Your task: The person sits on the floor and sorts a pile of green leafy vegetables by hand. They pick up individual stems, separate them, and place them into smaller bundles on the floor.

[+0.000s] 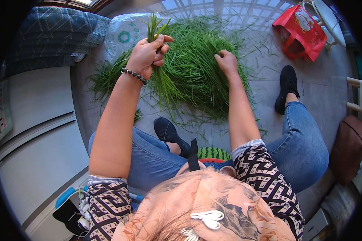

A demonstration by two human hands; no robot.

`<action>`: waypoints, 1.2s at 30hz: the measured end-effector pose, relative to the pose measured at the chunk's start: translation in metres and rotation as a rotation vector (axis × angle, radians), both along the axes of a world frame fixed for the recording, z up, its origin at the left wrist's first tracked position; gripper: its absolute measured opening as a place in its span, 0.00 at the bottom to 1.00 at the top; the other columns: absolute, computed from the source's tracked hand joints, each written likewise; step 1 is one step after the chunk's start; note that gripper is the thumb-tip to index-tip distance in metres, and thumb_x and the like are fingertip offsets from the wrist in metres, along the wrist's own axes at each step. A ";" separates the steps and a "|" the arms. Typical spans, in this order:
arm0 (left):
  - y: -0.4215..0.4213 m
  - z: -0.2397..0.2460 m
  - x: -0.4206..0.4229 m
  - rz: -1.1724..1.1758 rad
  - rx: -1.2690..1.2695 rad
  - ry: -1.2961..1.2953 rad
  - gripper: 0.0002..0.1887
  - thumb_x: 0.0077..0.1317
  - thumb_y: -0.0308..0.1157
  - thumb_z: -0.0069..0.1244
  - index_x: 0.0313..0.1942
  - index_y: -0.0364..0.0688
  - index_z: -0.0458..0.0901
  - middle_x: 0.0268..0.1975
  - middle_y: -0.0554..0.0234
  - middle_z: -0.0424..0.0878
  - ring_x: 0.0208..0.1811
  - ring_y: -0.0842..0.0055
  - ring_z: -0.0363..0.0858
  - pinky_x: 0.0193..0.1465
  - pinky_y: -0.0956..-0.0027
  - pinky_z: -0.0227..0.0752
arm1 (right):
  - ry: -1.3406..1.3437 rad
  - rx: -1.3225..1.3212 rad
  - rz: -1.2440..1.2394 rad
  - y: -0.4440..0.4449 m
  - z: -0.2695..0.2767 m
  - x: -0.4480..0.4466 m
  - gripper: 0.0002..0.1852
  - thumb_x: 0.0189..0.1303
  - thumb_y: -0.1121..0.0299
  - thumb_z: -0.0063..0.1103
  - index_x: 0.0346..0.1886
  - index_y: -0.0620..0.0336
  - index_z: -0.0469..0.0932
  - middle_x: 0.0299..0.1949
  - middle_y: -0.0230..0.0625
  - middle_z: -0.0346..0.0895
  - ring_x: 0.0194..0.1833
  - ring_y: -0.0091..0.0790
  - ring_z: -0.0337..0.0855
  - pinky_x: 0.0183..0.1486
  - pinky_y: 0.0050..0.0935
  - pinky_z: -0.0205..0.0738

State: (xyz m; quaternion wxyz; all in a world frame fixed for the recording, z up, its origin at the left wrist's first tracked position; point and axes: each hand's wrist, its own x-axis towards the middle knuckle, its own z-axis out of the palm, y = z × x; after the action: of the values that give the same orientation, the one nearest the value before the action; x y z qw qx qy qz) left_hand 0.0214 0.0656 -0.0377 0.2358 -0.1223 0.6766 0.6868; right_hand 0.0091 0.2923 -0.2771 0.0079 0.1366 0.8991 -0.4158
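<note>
A large heap of long, thin green stalks, which look like chives, lies on the tiled floor before me. My left hand, with a beaded bracelet at its wrist, is closed around a small bunch of the stalks above the heap's left side. The cut ends stick up past the thumb and the leaves hang below. My right hand is at the heap's right side, with thumb and fingertips pinched at the stalks; whether it grips any is unclear. Another pile of stalks lies to the left.
A clear printed plastic bag lies behind the left pile. A red bag stands at the upper right by a chair. White drawers are on the left, beneath blue patterned fabric. My black shoes rest near the heap.
</note>
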 end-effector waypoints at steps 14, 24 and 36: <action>0.007 -0.003 0.003 0.004 -0.020 -0.058 0.13 0.73 0.36 0.39 0.45 0.35 0.74 0.25 0.73 0.70 0.15 0.91 0.54 0.18 0.83 0.51 | -0.141 -1.466 0.027 0.024 0.047 0.008 0.14 0.68 0.62 0.48 0.43 0.64 0.74 0.25 0.30 0.73 0.27 0.28 0.77 0.33 0.28 0.74; 0.011 -0.012 0.001 0.051 0.074 -0.036 0.13 0.65 0.32 0.53 0.47 0.36 0.79 0.24 0.79 0.70 0.16 0.94 0.55 0.17 0.84 0.46 | 0.018 -1.777 0.278 0.020 0.087 0.000 0.13 0.69 0.66 0.44 0.43 0.68 0.73 0.23 0.28 0.64 0.23 0.24 0.65 0.29 0.26 0.65; 0.034 -0.024 0.006 0.072 0.207 0.044 0.17 0.56 0.31 0.63 0.44 0.37 0.78 0.24 0.77 0.68 0.19 0.91 0.58 0.21 0.82 0.51 | 0.029 -1.484 0.369 -0.019 0.141 0.005 0.10 0.68 0.66 0.48 0.40 0.63 0.75 0.21 0.25 0.67 0.20 0.17 0.65 0.24 0.18 0.61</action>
State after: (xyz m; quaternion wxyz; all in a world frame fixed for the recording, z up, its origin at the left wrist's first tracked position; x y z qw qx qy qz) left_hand 0.0277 0.0998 -0.0621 0.2074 -0.1066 0.6020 0.7637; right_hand 0.0141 0.2736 -0.1365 0.1552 -0.0621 0.3924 -0.9045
